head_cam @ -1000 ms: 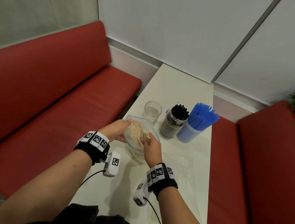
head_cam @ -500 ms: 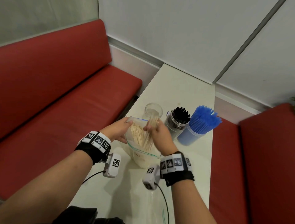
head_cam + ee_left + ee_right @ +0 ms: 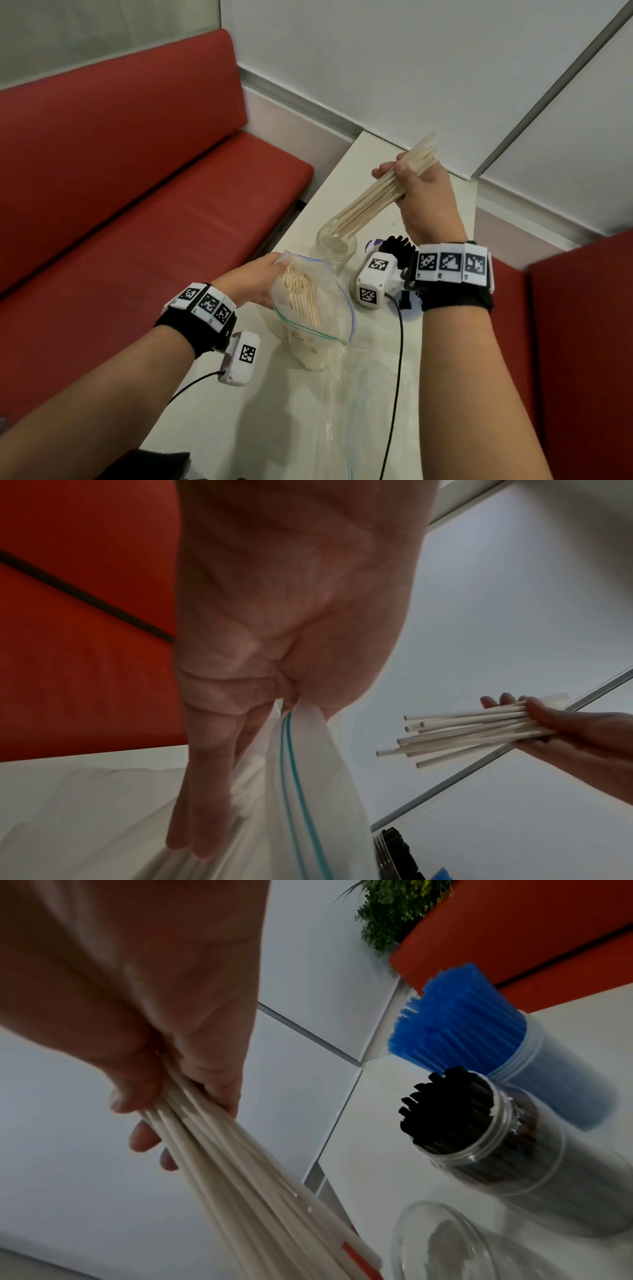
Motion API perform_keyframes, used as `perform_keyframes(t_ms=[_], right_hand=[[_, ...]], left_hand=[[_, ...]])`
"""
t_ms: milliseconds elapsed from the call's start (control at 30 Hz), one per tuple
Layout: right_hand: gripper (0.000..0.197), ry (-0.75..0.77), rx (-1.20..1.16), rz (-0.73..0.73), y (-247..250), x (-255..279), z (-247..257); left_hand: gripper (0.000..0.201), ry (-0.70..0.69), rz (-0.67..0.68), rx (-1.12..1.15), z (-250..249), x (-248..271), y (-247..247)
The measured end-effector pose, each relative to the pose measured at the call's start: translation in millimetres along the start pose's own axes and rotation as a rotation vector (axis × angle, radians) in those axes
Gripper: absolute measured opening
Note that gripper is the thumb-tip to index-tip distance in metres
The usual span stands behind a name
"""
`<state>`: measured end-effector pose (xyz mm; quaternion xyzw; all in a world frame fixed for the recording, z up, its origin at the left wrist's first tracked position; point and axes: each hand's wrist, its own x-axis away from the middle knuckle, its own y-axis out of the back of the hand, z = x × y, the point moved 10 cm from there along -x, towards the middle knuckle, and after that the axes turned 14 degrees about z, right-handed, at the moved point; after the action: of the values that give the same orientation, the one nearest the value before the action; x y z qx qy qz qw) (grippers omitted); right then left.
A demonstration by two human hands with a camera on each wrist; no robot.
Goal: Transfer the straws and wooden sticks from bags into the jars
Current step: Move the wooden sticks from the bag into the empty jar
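Standing on the tabletop [image 3: 370,404], the zip bag [image 3: 310,320] stays pinched by the left hand [image 3: 255,282] — the right hand [image 3: 416,200] has lifted a gripped bundle of wooden sticks [image 3: 383,188] out, tips entering the empty jar [image 3: 337,244] — first load nearly delivered.

The left hand [image 3: 274,615] pinched the mouth of the clear zip bag [image 3: 308,791]. At the right edge, the right hand [image 3: 565,731] gripped a bundle of wooden sticks [image 3: 462,731] before the white wall [image 3: 514,615].

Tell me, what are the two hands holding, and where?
Right hand grips wooden sticks near their upper ends; left hand pinches the bag by its open rim.
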<state>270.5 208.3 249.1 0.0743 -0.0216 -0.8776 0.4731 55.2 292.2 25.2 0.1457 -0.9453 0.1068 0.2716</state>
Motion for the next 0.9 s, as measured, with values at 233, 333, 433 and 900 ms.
perform_keyframes(t_ms=[233,333,433,900], right_hand=[[0.024,-0.097,0.158,-0.172,5.7,-39.2,-59.3],[0.023,-0.146,0.202,-0.165,-6.2,-45.0,-100.0],[0.016,-0.207,0.222,-0.136,-14.7,-44.6,-138.5],[0.038,-0.158,0.073,-0.057,-12.9,-34.5,-138.7]], left_hand=[[0.029,0.011,0.003,0.034,0.8,-10.6,1.4],[0.029,0.007,0.015,0.031,1.7,-13.0,1.2],[0.029,0.008,0.017,0.043,3.0,-14.3,1.3],[0.031,0.017,0.013,0.034,-0.7,-12.6,-1.9]])
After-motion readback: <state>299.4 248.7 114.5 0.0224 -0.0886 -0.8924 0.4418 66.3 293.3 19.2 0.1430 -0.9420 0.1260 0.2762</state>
